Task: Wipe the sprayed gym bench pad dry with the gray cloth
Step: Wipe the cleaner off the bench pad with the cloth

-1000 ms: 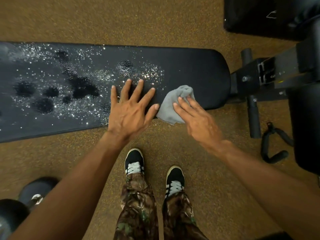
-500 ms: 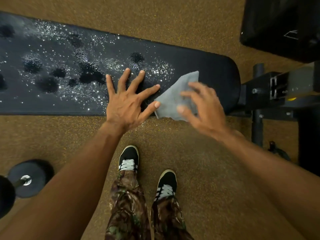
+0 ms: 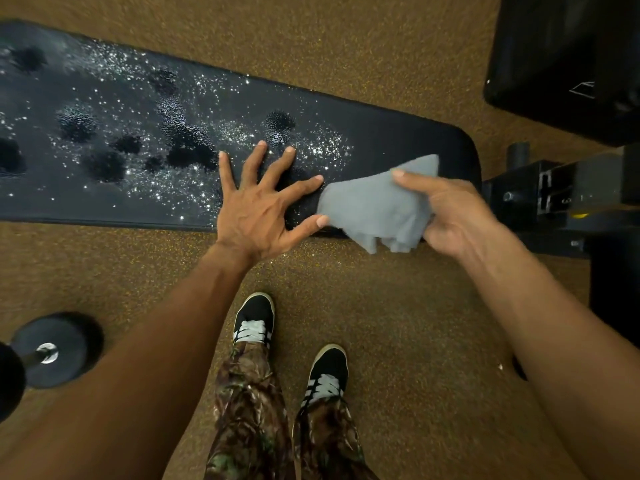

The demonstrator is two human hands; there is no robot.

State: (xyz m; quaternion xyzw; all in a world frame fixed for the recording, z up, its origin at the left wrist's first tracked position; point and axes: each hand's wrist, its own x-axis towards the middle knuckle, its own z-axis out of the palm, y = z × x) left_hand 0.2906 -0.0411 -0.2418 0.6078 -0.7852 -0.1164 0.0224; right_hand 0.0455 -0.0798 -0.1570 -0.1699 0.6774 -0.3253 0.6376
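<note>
left grip (image 3: pixel 258 216) wide, fingers splayed flat, pressing on the bench pad (image 3: pixel 398 140) at its near edge. right grip (image 3: pixel 450 216) just to the right of it, holding the gray cloth (image 3: pixel 374 206), fingers curled round the cloth's right side. cloth hangs crumpled between the two grips over the pad's near right end, left corner at the left thumb tip; cannot tell if it rests on the pad. spray droplets (image 3: pixel 166 174) cover the pad left of and beyond the left grip. dumbbell (image 3: pixel 52 351) on the floor (image 3: pixel 398 306), well left of both.
</note>
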